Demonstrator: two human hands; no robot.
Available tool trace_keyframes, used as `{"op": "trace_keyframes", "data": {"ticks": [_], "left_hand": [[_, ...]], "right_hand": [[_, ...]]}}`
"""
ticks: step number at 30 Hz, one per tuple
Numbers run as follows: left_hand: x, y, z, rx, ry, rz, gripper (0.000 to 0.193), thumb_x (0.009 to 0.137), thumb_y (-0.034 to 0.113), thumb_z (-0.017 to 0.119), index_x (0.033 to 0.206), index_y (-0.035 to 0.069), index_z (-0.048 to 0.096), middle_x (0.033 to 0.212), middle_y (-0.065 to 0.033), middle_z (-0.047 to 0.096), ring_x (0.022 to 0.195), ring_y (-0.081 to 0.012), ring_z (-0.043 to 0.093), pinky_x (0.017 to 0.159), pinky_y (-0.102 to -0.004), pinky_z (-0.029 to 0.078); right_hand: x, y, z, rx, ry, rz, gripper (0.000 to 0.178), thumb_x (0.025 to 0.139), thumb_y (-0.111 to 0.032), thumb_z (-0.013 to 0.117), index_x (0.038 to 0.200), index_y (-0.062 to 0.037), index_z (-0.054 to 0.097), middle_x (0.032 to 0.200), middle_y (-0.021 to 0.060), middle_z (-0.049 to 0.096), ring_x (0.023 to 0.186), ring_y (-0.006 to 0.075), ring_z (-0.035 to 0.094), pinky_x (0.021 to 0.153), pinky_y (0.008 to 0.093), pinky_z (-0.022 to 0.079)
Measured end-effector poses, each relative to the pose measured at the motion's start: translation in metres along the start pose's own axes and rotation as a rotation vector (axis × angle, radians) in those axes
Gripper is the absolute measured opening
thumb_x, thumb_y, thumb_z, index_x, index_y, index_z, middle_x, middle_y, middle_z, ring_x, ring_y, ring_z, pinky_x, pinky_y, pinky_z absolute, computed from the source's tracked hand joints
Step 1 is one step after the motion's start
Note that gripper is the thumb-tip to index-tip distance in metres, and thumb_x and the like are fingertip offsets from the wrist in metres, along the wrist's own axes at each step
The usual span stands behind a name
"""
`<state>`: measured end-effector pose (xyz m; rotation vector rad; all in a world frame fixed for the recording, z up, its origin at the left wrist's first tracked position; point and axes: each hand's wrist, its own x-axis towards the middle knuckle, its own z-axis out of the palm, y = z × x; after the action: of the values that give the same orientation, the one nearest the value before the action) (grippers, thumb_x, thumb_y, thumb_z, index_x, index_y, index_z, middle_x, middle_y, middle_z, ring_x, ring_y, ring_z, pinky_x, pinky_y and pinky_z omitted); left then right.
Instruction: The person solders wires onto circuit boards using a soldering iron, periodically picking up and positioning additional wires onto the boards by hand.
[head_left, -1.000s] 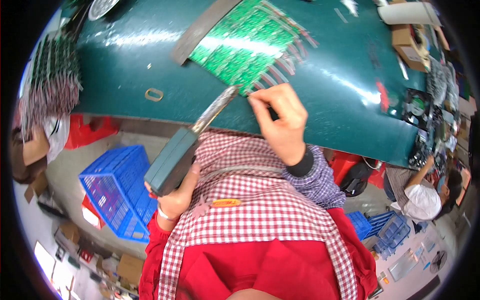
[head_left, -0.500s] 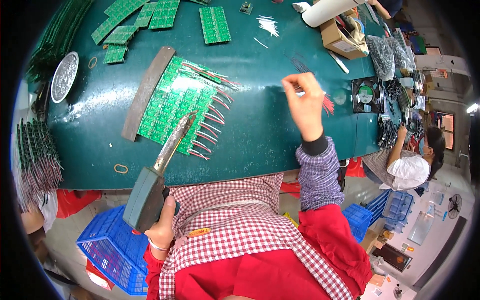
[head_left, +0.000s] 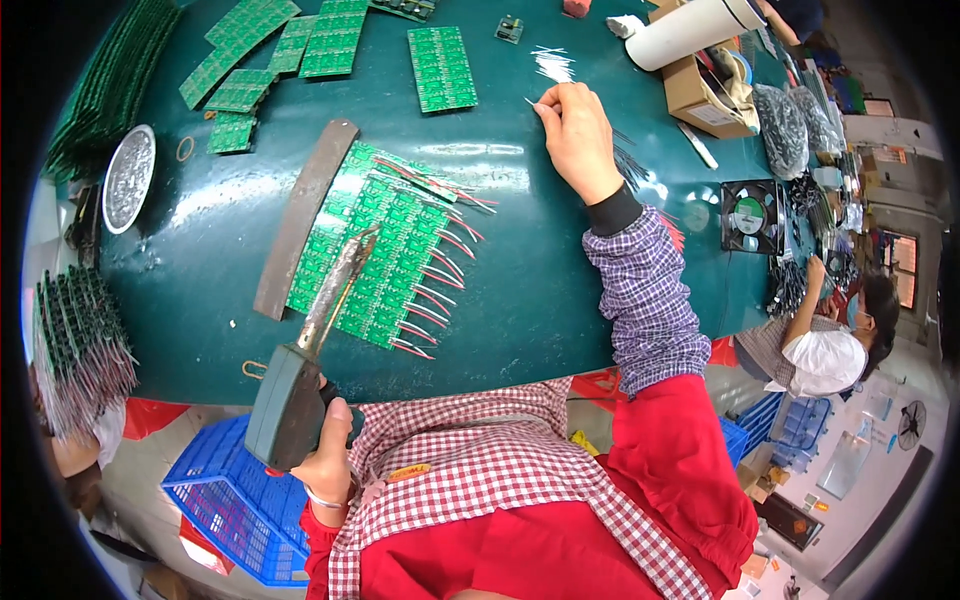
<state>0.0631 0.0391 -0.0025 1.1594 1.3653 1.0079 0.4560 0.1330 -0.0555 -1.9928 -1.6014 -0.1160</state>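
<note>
My left hand grips the dark green handle of a soldering gun. Its long, stained metal barrel slants up over a green circuit board panel, tip above the panel's middle. Red and white wires stick out along the panel's right edge, and several more lie across its upper corner. A flat brown bar lies along the panel's left side. Beyond the panel, my right hand pinches a thin white wire, only its end showing at the fingertips. A pile of white wires lies just past that hand.
Dark wires and red wires lie beside my right forearm. Farther right are a cardboard box, a white cylinder and a black fan. A round metal dish stands left, near stacked green boards. A co-worker sits at right.
My right hand has moved away from the red and dark wires, leftward and farther out, to the loose white wire. The soldering gun's tip has shifted slightly left over the panel.
</note>
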Motion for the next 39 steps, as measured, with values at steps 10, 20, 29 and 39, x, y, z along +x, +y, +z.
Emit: {"op": "trace_keyframes", "data": {"ticks": [10,20,29,39], "left_hand": [[0.017,-0.001,0.003,-0.011,0.009,0.037,0.034,0.079,-0.004,0.064,0.112,-0.007,0.056,0.101,-0.0153,0.064,0.059,-0.0136,0.053,0.049,-0.0249,0.040],[0.020,-0.012,-0.002,0.064,-0.025,0.194,0.046,0.075,-0.011,0.064,0.119,-0.005,0.054,0.103,-0.0178,0.064,0.059,-0.0143,0.056,0.049,-0.0257,0.044],[0.013,-0.005,0.001,-0.041,0.003,0.092,0.047,0.075,-0.011,0.065,0.120,-0.005,0.053,0.105,-0.0178,0.064,0.059,-0.0142,0.056,0.049,-0.0255,0.045],[0.021,-0.013,-0.001,0.059,-0.015,0.183,0.046,0.075,-0.011,0.065,0.119,-0.006,0.053,0.104,-0.0187,0.064,0.059,-0.0150,0.056,0.049,-0.0265,0.045]], "right_hand": [[-0.052,0.027,-0.065,-0.091,0.030,0.182,0.011,0.079,-0.007,0.069,0.087,-0.0056,0.062,0.086,0.0103,0.057,0.084,0.0290,0.055,0.074,0.0382,0.044],[-0.069,0.045,-0.074,-0.238,-0.067,0.080,0.008,0.085,-0.003,0.062,0.090,-0.0023,0.056,0.086,0.0125,0.055,0.082,0.0304,0.052,0.074,0.0396,0.042],[-0.069,0.033,-0.067,-0.275,0.046,0.073,0.008,0.087,-0.003,0.061,0.092,-0.0014,0.055,0.089,0.0122,0.057,0.085,0.0300,0.052,0.075,0.0393,0.043],[-0.066,0.010,-0.070,-0.026,0.079,0.173,0.006,0.083,0.000,0.066,0.088,-0.0011,0.065,0.081,0.0107,0.061,0.071,0.0229,0.059,0.064,0.0332,0.047]]}}
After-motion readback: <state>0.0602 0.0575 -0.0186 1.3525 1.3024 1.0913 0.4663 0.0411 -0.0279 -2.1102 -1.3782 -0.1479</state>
